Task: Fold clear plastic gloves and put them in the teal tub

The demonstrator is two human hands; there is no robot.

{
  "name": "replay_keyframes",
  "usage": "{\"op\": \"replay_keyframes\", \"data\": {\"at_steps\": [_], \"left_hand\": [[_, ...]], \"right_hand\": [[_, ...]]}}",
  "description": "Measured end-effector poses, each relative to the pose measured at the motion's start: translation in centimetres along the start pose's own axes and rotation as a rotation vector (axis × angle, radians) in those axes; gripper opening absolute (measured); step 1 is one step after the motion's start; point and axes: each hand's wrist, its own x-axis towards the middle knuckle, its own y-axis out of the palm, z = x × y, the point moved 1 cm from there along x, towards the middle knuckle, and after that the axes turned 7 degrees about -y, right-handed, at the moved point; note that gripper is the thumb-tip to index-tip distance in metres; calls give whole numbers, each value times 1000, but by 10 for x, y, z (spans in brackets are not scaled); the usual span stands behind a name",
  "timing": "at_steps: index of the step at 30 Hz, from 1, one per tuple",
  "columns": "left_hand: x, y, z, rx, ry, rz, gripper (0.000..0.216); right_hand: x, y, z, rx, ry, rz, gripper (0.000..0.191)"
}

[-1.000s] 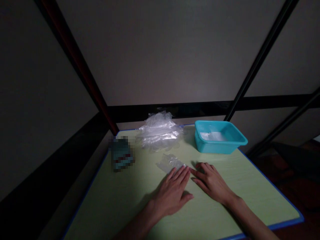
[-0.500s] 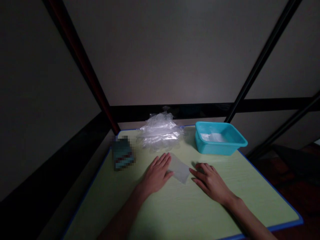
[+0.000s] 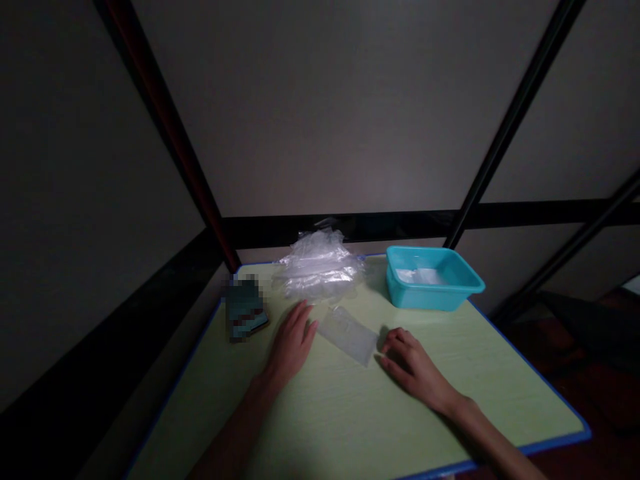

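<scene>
A small translucent plastic bag (image 3: 350, 337) lies flat on the table (image 3: 345, 420), slanting down to the right between my hands. Just left of the bag is my left hand (image 3: 293, 341), its fingers stretched forward and holding nothing. My right hand (image 3: 411, 363) rests by the bag's right end, fingers bent and apart, with nothing visible in them. Behind the bag a heap of clear plastic bags (image 3: 320, 267) is piled at the table's far side.
A turquoise plastic basin (image 3: 433, 297) with whitish pieces inside stands at the back right. On the left lies a dark, pixelated object (image 3: 246, 310). The table has a blue edge (image 3: 530, 445), and a panelled wall (image 3: 340, 120) rises behind it.
My left hand has come off the plastic bag and shifted left, uncovering the bag's left part. The fingers of my right hand have curled a little more. The view has turned slightly.
</scene>
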Motion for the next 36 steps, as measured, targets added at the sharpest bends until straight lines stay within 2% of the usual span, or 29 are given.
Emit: {"op": "replay_keyframes", "data": {"at_steps": [3,5,7,9,12,14,18,20,23,27,31,36], "left_hand": [[-9,-4,-13,-6,11,23,26],[-18,-7,-25,0,54,71,26],[-27,-9,-36,16,97,120,26],[-34,-12,-43,39,122,158,26],[-41,-16,-45,53,130,183,25],[-44,-17,-42,36,122,175,25],[-49,-17,-36,-57,107,163,27],[-51,-16,-36,-101,109,169,27],[-53,-14,-36,-142,122,186,29],[-54,-14,-39,-150,162,228,32],[-54,-15,-41,-139,195,244,33],[-54,-15,-42,-124,204,245,31]], "right_hand": [[-1,-5,9,170,-70,97,8],[3,-10,3,208,-52,49,15],[9,-12,-12,150,10,-54,31],[15,-9,-27,63,57,-72,41],[21,-1,-35,5,90,-32,42],[20,2,-28,18,70,-14,39],[15,-4,1,149,-67,185,31],[13,-9,11,129,-122,240,24],[14,-13,14,-149,-236,195,15],[18,-6,8,-513,-483,165,17],[25,2,4,-539,-637,188,15],[28,7,0,-468,-678,214,16]]}}
